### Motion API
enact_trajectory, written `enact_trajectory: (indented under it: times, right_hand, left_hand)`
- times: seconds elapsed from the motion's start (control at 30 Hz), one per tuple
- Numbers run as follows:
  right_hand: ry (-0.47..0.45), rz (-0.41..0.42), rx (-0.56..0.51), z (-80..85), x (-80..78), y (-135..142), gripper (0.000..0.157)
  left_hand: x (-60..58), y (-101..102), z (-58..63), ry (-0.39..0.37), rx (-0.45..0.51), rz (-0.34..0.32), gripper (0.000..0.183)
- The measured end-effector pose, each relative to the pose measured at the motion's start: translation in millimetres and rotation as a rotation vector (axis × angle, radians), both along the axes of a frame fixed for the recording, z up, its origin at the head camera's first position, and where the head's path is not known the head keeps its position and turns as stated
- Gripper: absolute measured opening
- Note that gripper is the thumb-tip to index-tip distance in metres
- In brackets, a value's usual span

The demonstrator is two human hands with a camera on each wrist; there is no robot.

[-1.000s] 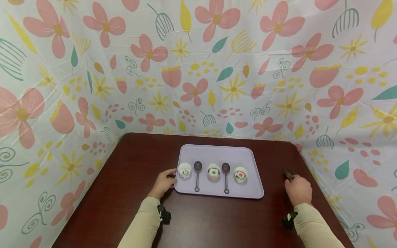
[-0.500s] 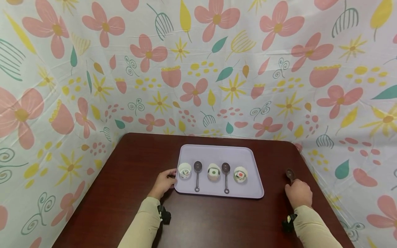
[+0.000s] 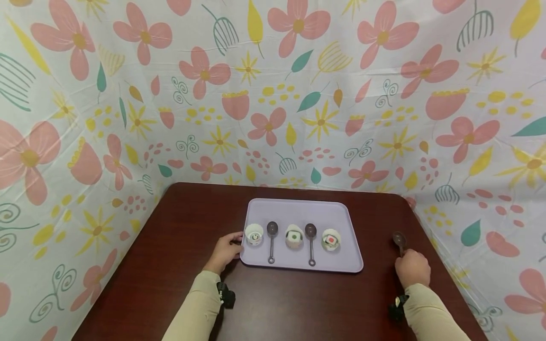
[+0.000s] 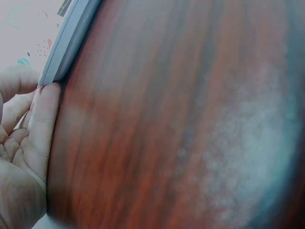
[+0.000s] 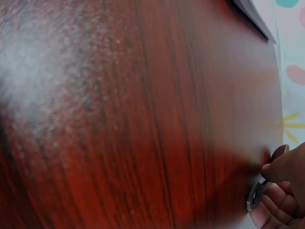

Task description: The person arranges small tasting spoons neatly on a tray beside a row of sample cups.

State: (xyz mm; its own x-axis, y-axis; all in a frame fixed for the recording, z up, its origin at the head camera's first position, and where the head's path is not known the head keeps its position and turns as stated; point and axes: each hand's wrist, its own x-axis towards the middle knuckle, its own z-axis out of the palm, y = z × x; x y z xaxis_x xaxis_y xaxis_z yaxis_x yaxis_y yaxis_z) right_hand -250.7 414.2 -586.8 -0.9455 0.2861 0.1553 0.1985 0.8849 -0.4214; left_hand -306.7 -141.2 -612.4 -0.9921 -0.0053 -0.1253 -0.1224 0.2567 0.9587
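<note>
My left hand grips the left rim of a pale lilac tray near its front corner. In the left wrist view, its fingertips meet at the tray's rim. Toward the table's right edge, my right hand pinches the handle of a dark brown spoon, whose bowl points away from me. The ring at the handle's end pokes out below the fingers in the right wrist view. On the tray, two similar spoons lie between three small cups.
A dark reddish-brown wooden table carries everything. Inside the middle and right cups are white pieces, one with a green centre and one with a red centre. A flower-printed cloth hangs behind the table and along its sides.
My right hand has shifted slightly toward me and to the right, and more of the spoon's bowl and handle shows. The left hand and the tray have stayed still.
</note>
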Motion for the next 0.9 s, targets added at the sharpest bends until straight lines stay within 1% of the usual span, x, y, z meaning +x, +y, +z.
enact_trajectory:
  times: [0.23,0.43,0.7,0.9]
  right_hand:
    - [0.011,0.008,-0.011,0.9,0.3,0.7,0.023]
    - [0.0,0.006,-0.016,2.6,0.1,-0.3,0.026]
    - [0.003,0.01,-0.026,5.5,-0.3,-7.3,0.022]
    - [0.035,0.024,-0.03,8.1,-2.6,-12.9,0.019]
  left_hand:
    - [1.3,1.1,0.8,-0.001,0.007,0.004,0.049]
    - [1.2,1.0,1.4,0.002,-0.009,0.008,0.049]
    - [1.2,0.6,1.1,0.001,0.002,0.003,0.049]
    - [0.5,1.6,0.3,0.005,0.004,0.005,0.049]
